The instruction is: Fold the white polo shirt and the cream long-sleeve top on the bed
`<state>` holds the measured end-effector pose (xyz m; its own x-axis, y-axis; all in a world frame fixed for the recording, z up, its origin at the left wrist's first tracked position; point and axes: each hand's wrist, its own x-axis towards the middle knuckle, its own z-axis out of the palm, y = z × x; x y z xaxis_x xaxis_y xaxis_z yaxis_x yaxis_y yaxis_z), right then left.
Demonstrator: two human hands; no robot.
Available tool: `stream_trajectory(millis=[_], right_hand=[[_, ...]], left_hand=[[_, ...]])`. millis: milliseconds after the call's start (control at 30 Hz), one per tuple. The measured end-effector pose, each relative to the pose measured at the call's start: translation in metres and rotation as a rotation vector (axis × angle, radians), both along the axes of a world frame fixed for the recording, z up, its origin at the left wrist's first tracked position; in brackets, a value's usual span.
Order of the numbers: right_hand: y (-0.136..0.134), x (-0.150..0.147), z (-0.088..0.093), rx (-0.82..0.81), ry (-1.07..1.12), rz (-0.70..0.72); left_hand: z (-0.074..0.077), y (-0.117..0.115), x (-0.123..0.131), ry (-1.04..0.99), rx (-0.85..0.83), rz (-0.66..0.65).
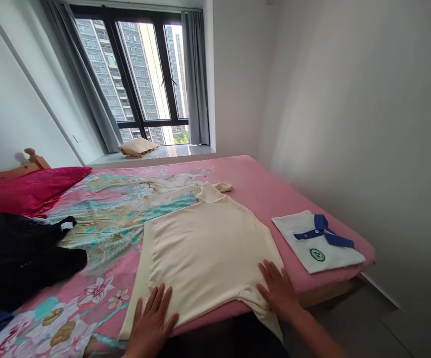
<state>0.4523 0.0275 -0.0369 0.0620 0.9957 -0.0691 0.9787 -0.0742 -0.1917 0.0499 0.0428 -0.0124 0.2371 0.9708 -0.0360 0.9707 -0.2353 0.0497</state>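
Note:
A cream long-sleeved shirt lies spread out sideways on the bed, its high collar toward the far side and its hem toward the left. My left hand rests flat on the near corner by the hem, fingers spread. My right hand lies on the shirt near the shoulder and the near sleeve, fingers stretched out. That sleeve hangs partly over the bed's front edge. The far sleeve shows only as a short piece beyond the collar.
A folded white polo shirt with a blue collar lies at the bed's right corner. Black clothes are heaped at the left, near a red pillow. The flowered pink bedding covers the bed. Folded beige cloth sits on the windowsill.

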Motion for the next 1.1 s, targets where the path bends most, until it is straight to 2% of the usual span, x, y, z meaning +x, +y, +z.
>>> stream_trajectory(millis=[67,100,167,300,367,433,533,667,767,900,967,1033,1100], right_hand=[[-0.023,0.030,-0.017,0.010,-0.041,-0.142],[-0.029,0.038,-0.020,0.016,-0.051,-0.192],[-0.031,0.035,-0.013,0.055,-0.035,-0.228],[-0.008,-0.024,0.023,0.231,0.075,-0.108],[0.002,-0.051,0.033,0.236,0.105,0.005],[0.005,-0.061,0.030,0.149,0.113,0.105],[-0.006,-0.048,0.011,0.080,0.104,0.142],[-0.045,-0.016,-0.020,0.178,0.124,0.080],[-0.080,-0.001,-0.053,0.277,0.261,0.028],[-0.121,0.019,-0.111,0.220,0.644,-0.261],[-0.135,0.033,-0.133,0.210,0.752,-0.363],[-0.143,0.047,-0.145,0.230,0.756,-0.389],[-0.143,0.059,-0.147,0.227,0.726,-0.386]], left_hand=[[-0.008,-0.026,-0.025,0.007,-0.010,0.029],[-0.006,-0.035,-0.032,0.005,-0.019,0.048],[0.004,-0.040,-0.030,-0.015,-0.008,0.062],[0.028,-0.017,0.011,-0.066,0.148,0.053],[0.027,-0.008,0.029,-0.062,0.135,0.081],[0.017,-0.007,0.038,-0.043,0.075,0.104],[-0.005,-0.020,0.031,-0.028,0.071,0.085],[-0.025,-0.039,0.010,-0.019,0.179,-0.004],[-0.032,-0.043,0.006,-0.012,0.246,-0.019],[-0.036,-0.040,0.010,0.036,0.276,0.000],[-0.037,-0.038,0.012,0.071,0.289,-0.002],[-0.039,-0.036,0.011,0.097,0.292,-0.007],[-0.041,-0.035,0.011,0.114,0.295,-0.015]])
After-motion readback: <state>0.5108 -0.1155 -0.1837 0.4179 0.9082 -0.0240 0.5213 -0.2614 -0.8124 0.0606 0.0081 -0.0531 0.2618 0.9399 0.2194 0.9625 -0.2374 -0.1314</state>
